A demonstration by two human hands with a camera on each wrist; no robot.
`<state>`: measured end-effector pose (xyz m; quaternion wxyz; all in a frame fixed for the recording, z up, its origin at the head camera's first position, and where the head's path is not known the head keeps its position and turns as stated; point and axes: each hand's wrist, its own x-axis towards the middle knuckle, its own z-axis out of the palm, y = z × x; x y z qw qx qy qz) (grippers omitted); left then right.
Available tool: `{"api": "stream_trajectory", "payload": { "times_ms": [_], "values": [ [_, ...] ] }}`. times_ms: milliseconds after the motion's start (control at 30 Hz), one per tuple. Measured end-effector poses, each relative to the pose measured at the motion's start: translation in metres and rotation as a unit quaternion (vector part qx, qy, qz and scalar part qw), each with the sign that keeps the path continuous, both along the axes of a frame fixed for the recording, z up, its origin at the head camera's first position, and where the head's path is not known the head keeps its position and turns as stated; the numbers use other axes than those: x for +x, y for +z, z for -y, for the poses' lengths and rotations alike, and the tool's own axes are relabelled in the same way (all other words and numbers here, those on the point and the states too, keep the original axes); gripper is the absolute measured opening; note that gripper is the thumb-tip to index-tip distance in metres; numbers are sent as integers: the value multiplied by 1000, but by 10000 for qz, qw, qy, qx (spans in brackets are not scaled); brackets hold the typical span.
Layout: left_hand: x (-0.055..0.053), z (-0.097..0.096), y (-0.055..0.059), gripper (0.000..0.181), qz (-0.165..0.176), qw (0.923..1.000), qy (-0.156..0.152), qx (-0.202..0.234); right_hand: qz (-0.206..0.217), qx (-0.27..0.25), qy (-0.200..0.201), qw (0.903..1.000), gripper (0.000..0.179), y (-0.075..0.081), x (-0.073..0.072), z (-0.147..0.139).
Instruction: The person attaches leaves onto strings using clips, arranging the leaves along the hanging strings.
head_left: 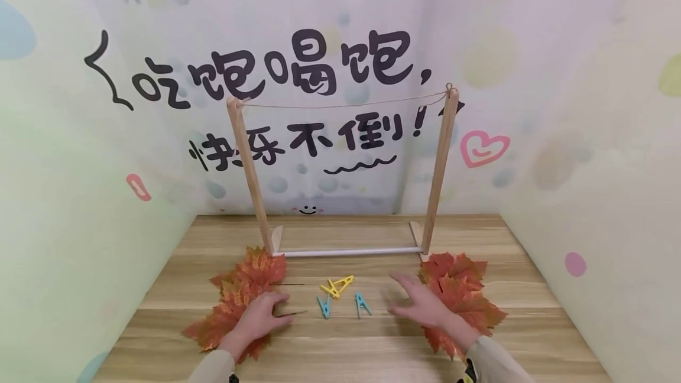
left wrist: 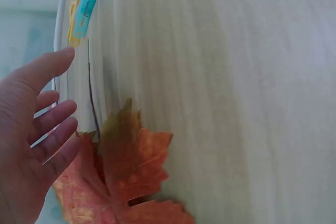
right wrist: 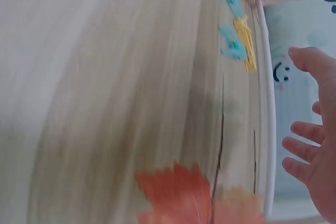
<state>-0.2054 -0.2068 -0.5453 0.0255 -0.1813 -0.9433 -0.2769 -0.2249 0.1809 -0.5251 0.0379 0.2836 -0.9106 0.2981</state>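
Note:
My left hand (head_left: 260,315) is above red-orange maple leaves (head_left: 234,294) on the left, thumb and fingers spread and nothing gripped. In the left wrist view, the fingers (left wrist: 56,114) are apart, beside a leaf (left wrist: 136,166) and its thin dark stem. On the other side, my right hand (head_left: 422,306) is slightly blurred, its fingers extended next to a second group of red leaves (head_left: 457,288). Between the hands lie yellow clothespins (head_left: 340,284), a blue clothespin (head_left: 324,307) and another blue clothespin (head_left: 362,305). Neither hand touches the clothespins.
Behind the clothespins stands a wooden frame with a left post (head_left: 250,176), a right post (head_left: 440,170) and a white bottom rod (head_left: 346,252). A thin string (head_left: 340,106) runs between the post tops. Printed walls (head_left: 585,135) enclose the wooden table (head_left: 340,347).

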Motion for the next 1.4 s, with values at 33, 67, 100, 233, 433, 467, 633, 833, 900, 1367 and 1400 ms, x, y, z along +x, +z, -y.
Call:
{"api": "stream_trajectory", "payload": {
  "times_ms": [33,67,100,233,433,467,633,833,900,1367,1400],
  "values": [
    [0,0,-2,48,-26,10000,6,-13,-75,-17,40,10000,67,-2,1,3],
    [0,0,-3,47,-35,10000,-9,-4,-129,-57,61,9999,66,-4,1,7],
    [1,0,-4,46,-52,10000,-15,2,-196,-99,89,9997,64,-6,1,10],
    [1,1,-6,43,-15,10000,-37,49,-292,-306,94,9991,58,-14,1,21],
    [0,1,-8,36,-53,9999,-23,91,96,-510,147,9985,55,-21,3,38],
    [0,1,-8,35,-61,9999,-10,88,145,-542,190,9982,55,-21,3,41],
    [-2,2,-11,26,-36,9999,-18,117,273,-641,253,9972,54,-22,6,50],
    [-4,4,-12,8,221,9991,-148,337,225,-609,184,9977,53,-26,5,53],
    [-5,5,-12,6,305,9988,-178,351,216,-619,170,9977,53,-28,5,52],
    [-4,4,-1,10,443,9979,-344,311,206,-470,78,9987,52,-34,9,55],
    [-3,4,1,10,419,9979,-372,338,182,-431,70,9989,51,-35,9,55]
  ]
}}
